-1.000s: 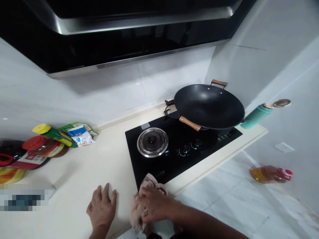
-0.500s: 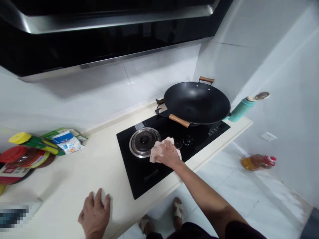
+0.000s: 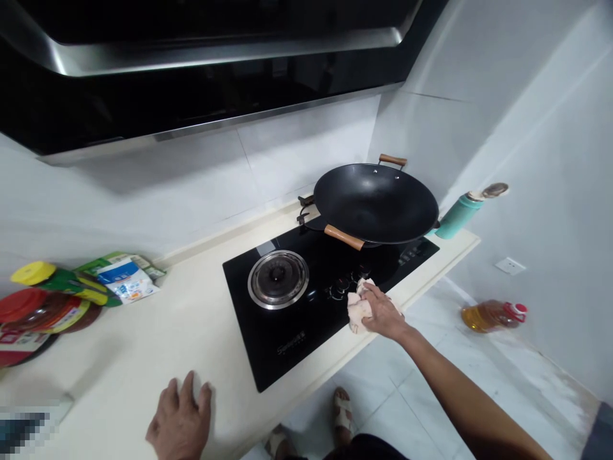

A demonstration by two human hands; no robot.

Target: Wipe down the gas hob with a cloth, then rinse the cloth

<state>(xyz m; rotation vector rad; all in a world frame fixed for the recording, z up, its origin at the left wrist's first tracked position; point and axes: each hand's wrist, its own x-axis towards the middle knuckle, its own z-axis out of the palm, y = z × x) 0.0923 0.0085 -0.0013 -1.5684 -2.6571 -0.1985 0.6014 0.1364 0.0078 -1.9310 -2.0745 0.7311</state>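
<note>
Pale cloth (image 3: 358,308) is pressed onto the black hob (image 3: 306,300) near its knobs (image 3: 343,286), clutched in the right grip (image 3: 380,311); the left grip (image 3: 179,421) is laid flat, fingers spread, on the worktop (image 3: 143,358).

White tiled walls (image 3: 479,83) (glossy); pale floor (image 3: 431,396)

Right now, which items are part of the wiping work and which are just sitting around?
In use:
right hand
cloth
black cooktop
left hand, flat on the counter

Lying about:
wok
teal bottle
oil bottle on the floor
sauce bottles
packets
</note>
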